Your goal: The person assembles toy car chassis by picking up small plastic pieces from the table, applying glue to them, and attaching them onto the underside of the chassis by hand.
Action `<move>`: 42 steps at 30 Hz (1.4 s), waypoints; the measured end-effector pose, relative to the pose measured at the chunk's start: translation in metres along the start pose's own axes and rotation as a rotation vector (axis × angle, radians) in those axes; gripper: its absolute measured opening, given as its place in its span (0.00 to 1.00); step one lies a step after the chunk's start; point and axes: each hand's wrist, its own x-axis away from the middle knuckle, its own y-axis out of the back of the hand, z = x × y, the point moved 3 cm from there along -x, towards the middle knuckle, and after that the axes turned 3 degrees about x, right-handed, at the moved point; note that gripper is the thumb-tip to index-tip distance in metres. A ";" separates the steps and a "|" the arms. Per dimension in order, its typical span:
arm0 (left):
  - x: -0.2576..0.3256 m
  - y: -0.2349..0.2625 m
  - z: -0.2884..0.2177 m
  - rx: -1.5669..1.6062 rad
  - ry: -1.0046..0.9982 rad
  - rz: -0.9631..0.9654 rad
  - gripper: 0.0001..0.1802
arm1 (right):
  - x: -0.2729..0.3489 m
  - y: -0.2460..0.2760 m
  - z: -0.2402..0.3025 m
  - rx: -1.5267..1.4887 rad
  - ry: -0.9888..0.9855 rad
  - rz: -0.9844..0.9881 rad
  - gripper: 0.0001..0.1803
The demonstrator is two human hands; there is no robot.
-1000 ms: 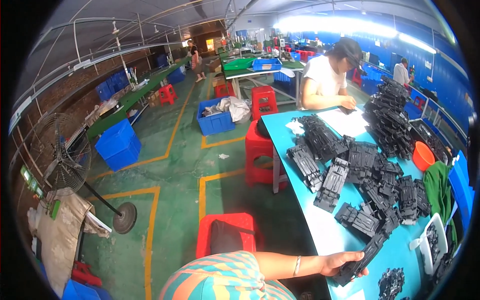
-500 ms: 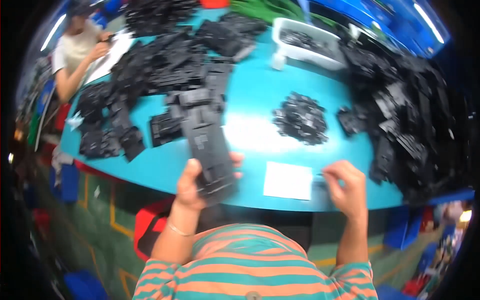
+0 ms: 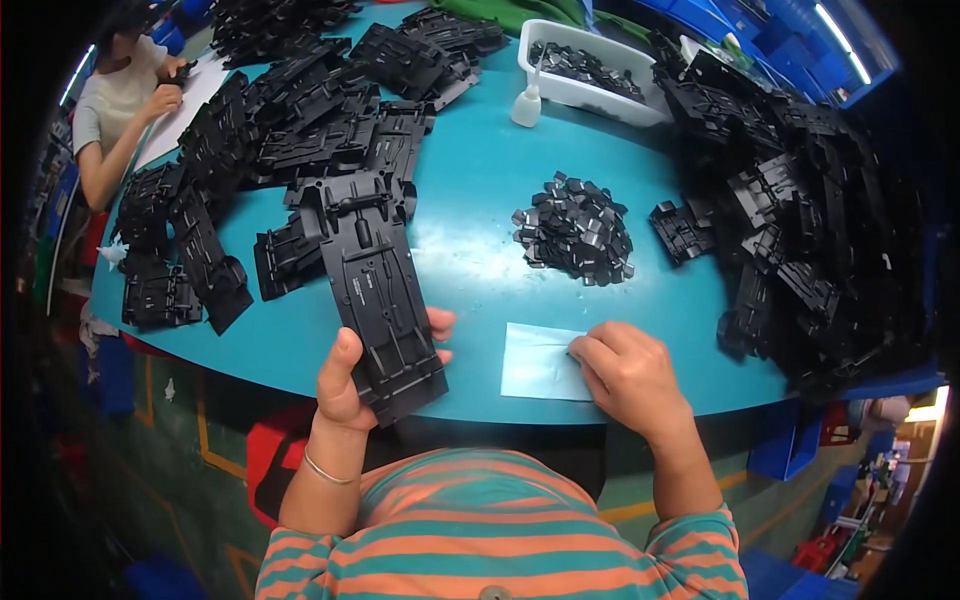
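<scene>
Black plastic chassis plate (image 3: 378,300) at lower centre-left, clamped in left hand (image 3: 352,385): keep level over desk (image 3: 470,190) while right hand (image 3: 625,375), fingers curled, pinches pale paper sheet (image 3: 538,362) beside.

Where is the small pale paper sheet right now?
In the head view, the small pale paper sheet lies flat at the teal table's near edge, under the right hand's fingertips, just below the pile of small black clips.
</scene>
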 end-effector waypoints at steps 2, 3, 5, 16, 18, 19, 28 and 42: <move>0.000 0.000 -0.001 0.004 -0.003 -0.002 0.44 | -0.001 0.001 -0.002 -0.045 -0.031 -0.066 0.08; -0.001 0.000 -0.001 0.000 0.000 -0.005 0.44 | -0.002 0.000 -0.002 -0.043 -0.028 -0.064 0.08; -0.002 0.001 -0.002 -0.003 -0.003 -0.009 0.44 | -0.002 0.000 -0.003 -0.127 -0.056 -0.104 0.08; -0.001 0.003 -0.001 0.022 0.015 0.002 0.44 | -0.001 -0.001 0.001 -0.079 -0.059 -0.129 0.07; -0.001 0.003 -0.002 0.026 0.015 0.004 0.44 | -0.001 -0.001 0.001 -0.067 -0.055 -0.146 0.07; 0.000 0.004 -0.002 0.032 0.015 0.009 0.43 | -0.001 -0.001 0.001 -0.048 -0.039 -0.135 0.07; -0.003 0.000 0.005 0.077 0.007 0.060 0.40 | 0.002 0.005 0.001 -0.323 -0.258 -0.188 0.07; -0.002 0.000 -0.001 0.086 -0.022 -0.030 0.42 | 0.011 -0.021 -0.022 -1.743 -0.996 -0.061 0.04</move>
